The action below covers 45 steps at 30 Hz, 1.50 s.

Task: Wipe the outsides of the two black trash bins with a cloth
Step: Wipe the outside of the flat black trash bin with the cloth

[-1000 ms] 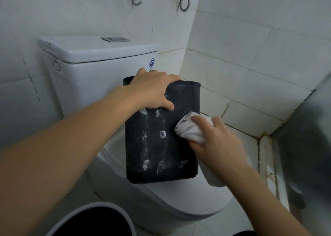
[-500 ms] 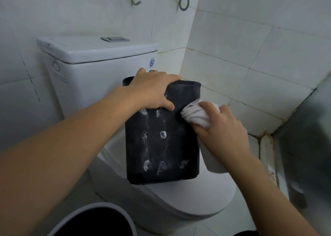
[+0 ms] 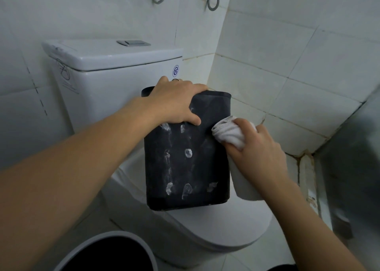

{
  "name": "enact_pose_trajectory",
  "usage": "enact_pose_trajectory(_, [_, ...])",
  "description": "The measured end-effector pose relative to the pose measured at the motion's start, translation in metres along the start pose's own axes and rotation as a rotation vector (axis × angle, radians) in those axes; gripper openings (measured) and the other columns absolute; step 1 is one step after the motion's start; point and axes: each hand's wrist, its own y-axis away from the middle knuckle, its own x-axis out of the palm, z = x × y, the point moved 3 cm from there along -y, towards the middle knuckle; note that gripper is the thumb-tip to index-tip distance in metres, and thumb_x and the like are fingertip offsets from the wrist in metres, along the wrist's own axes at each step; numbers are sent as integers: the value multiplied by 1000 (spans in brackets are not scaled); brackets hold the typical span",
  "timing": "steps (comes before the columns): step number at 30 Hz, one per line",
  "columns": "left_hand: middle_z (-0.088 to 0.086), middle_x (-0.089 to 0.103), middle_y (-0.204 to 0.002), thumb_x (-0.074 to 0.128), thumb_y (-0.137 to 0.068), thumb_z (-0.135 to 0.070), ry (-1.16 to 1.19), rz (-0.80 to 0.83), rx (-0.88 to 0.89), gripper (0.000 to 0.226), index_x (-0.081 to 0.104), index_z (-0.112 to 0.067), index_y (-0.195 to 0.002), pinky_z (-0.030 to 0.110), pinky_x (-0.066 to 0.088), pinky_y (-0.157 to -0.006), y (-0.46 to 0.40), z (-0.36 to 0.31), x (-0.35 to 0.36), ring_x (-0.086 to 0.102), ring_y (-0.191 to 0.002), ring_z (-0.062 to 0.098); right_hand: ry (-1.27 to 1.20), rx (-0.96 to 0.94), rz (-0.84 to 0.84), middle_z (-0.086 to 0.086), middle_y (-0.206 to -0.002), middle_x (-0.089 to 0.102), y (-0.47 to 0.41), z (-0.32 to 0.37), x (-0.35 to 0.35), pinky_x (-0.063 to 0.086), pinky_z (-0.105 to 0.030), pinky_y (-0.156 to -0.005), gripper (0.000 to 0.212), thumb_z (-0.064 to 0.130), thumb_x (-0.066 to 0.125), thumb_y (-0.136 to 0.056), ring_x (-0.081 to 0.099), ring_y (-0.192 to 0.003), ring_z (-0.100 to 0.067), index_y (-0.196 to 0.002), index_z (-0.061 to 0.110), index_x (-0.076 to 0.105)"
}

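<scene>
On bin (image 3: 185,157), fingers (image 3: 244,124) curled round cloth (image 3: 230,133)

Closed white toilet lid (image 3: 216,225) carried the black bin (image 3: 185,157), upright near the lid's rear, in front of the cistern (image 3: 115,79). Tiled floor (image 3: 232,260) carried the toilet and a second, grey-rimmed bin (image 3: 107,240) beside it.

White tiled walls (image 3: 267,50), white toilet (image 3: 115,69), dim light
</scene>
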Motion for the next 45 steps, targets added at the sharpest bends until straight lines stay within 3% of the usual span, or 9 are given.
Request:
enact_pose_trajectory(3, [-7, 60, -114, 72, -73, -63, -11, 5, -2, 77, 40, -43, -140, 43, 31, -95, -2, -2, 2, 53, -112, 23, -51, 48, -12, -1, -108, 54, -2, -7, -3, 37, -33, -64, 47, 55, 56, -87, 61, -86, -33, -131, 43, 45])
enact_pose_trajectory(9, [-7, 60, -116, 73, -72, -62, -6, 0, 5, 78, 41, -42, -139, 43, 32, -94, -3, -1, 2, 53, -112, 24, -42, -125, 97, 3, -104, 49, 20, 14, 7, 50, -37, -65, 51, 55, 57, -84, 60, -81, -29, -131, 46, 40])
enact_pose_trajectory(17, [-7, 60, -111, 72, -72, -63, -16, -19, 4, 79, 40, -41, -140, 41, 30, -92, 0, -1, 2, 53, -109, 22, -203, 51, 6, 2, -105, 55, 1, -7, 8, 42, -34, -68, 47, 62, 56, -85, 60, -90, -28, -127, 46, 43])
enact_pose_trajectory(21, [-6, 60, -114, 71, -73, -64, -28, -19, 2, 79, 39, -41, -142, 42, 31, -94, 0, -3, 2, 53, -111, 22, -307, 95, 78, 4, -113, 55, -1, -10, 9, 40, -33, -71, 52, 62, 58, -83, 55, -94, -20, -128, 43, 40])
enact_pose_trajectory(28, [-6, 58, -113, 71, -74, -64, -37, -16, 5, 81, 37, -40, -143, 41, 30, -92, 0, -3, 1, 52, -111, 23, -476, 121, 191, -1, -120, 52, -1, -12, 7, 37, -31, -77, 54, 37, 60, -83, 49, -93, -18, -132, 37, 37])
enact_pose_trajectory(37, [-9, 52, -103, 70, -74, -65, -35, -11, 20, 78, 38, -42, -141, 40, 29, -87, -1, -5, 1, 52, -109, 22, -734, 152, 35, 12, -116, 56, -5, -3, -5, 43, -27, -79, 51, 39, 68, -85, 55, -104, -10, -130, 35, 44])
enact_pose_trajectory(40, [-9, 53, -103, 70, -73, -65, -34, -15, 26, 77, 39, -42, -140, 39, 27, -85, -1, -5, 0, 52, -107, 22, -837, 195, -11, 9, -126, 53, -10, 4, -3, 48, -31, -88, 62, 43, 68, -84, 55, -111, -11, -138, 29, 40])
enact_pose_trajectory(42, [-9, 53, -102, 70, -73, -65, -39, -17, 28, 77, 39, -42, -140, 39, 28, -85, 0, -5, 1, 52, -106, 22, -881, 241, 72, 2, -136, 46, -10, 3, 3, 50, -39, -94, 73, 43, 70, -82, 53, -115, -15, -144, 30, 33])
enact_pose_trajectory(45, [-10, 49, -99, 69, -73, -65, -37, -15, 31, 76, 39, -43, -139, 39, 28, -84, -1, -5, 1, 52, -105, 21, -904, 257, 175, 4, -150, 24, -2, -3, 2, 43, -36, -98, 92, 24, 72, -83, 42, -117, -11, -153, 36, 13])
